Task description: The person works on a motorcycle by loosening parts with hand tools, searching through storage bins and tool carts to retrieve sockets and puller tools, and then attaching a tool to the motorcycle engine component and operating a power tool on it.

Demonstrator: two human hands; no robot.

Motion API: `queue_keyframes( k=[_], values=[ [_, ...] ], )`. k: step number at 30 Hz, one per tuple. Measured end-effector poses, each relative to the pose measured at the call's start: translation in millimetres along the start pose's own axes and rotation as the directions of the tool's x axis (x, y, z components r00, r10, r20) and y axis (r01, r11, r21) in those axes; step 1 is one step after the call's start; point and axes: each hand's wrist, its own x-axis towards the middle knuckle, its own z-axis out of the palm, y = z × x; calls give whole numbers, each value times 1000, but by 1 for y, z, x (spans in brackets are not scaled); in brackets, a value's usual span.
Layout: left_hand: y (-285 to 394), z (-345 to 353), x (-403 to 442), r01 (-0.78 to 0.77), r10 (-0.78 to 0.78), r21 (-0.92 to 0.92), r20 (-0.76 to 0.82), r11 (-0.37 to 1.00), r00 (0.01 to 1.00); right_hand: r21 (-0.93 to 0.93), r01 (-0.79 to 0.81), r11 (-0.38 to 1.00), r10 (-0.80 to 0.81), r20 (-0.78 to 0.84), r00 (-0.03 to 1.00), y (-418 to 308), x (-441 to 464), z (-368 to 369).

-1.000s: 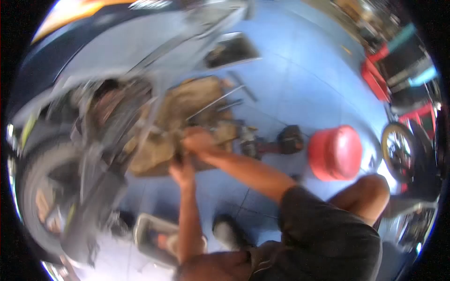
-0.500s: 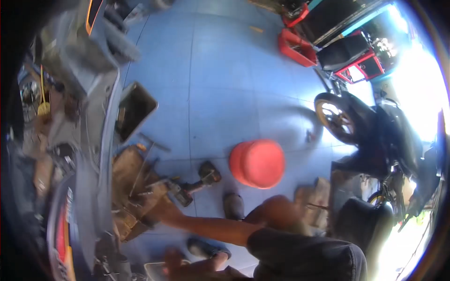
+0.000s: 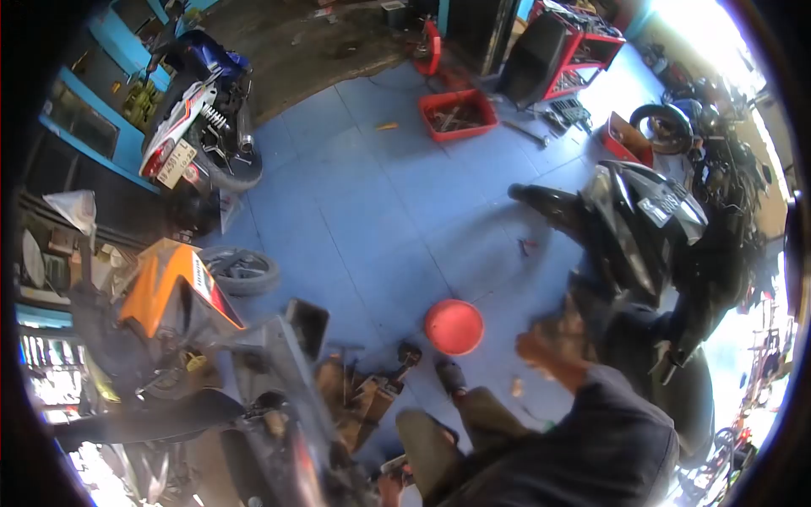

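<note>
My right hand (image 3: 539,353) is held out over the blue floor, right of the red round stool (image 3: 454,327). It is next to a brown, blurred object (image 3: 568,328) that may be cardboard; whether they touch is unclear. Its fingers are smeared, so a grip cannot be made out. At the bottom edge, my left hand (image 3: 390,488) shows only in part, close to a small pale-rimmed object (image 3: 395,465). On the left lies brown cardboard (image 3: 355,427) with tools on it. A dark power tool (image 3: 409,353) lies near my shoe (image 3: 451,376).
A grey and orange motorcycle (image 3: 182,291) stands close on the left, a dark one (image 3: 634,228) on the right. Farther off are a red tool bin (image 3: 459,116), a red tool cart (image 3: 583,55) and a white motorcycle (image 3: 190,127). A dark tray (image 3: 307,325) sits beside the near motorcycle.
My right hand has left the cardboard with tools and swung across to the right side. The camera view has turned and lifted, showing more of the workshop. My left hand remains low.
</note>
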Motion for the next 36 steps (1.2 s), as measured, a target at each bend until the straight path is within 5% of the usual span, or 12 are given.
queue_keyframes(
  k=[2,4,5,7,11,12,21,23,29,30,31,36],
  values=[
    [102,-42,-24,85,-94,-117,-67,989,993,-208,158,965,-143,84,986,21,-32,-34],
    [148,-61,-6,13,-17,-31,-120,999,993,463,-544,700,607,14,794,-4,-87,-118],
    [151,-64,15,-57,71,99,-139,993,988,468,-549,693,615,14,788,1,-90,-128],
    [165,-78,50,-147,190,254,-153,956,970,283,-221,933,291,-235,927,0,-82,-127],
    [233,-129,108,-169,183,178,-65,970,981,474,-252,843,332,-92,939,-49,-63,-218],
    [253,-145,126,-171,183,167,-55,971,982,284,-32,958,85,-176,981,-11,17,-91],
    [518,-336,275,-309,347,249,-125,918,929,698,-134,704,344,-169,924,-68,109,-389],
    [595,-377,293,-57,53,-233,-22,971,998,707,-222,672,445,-146,883,-56,133,-423],
    [791,-467,370,-340,364,251,-56,906,930,721,-429,544,503,128,855,-48,168,-461],
    [821,-478,380,-347,373,247,-63,905,926,680,-415,604,452,136,881,-31,218,-350],
    [854,-488,392,-357,383,198,-112,913,917,262,43,964,-98,201,975,-15,243,-293],
    [989,-557,486,-487,512,172,-162,857,844,665,-344,663,257,230,939,15,329,-523]
  ],
)
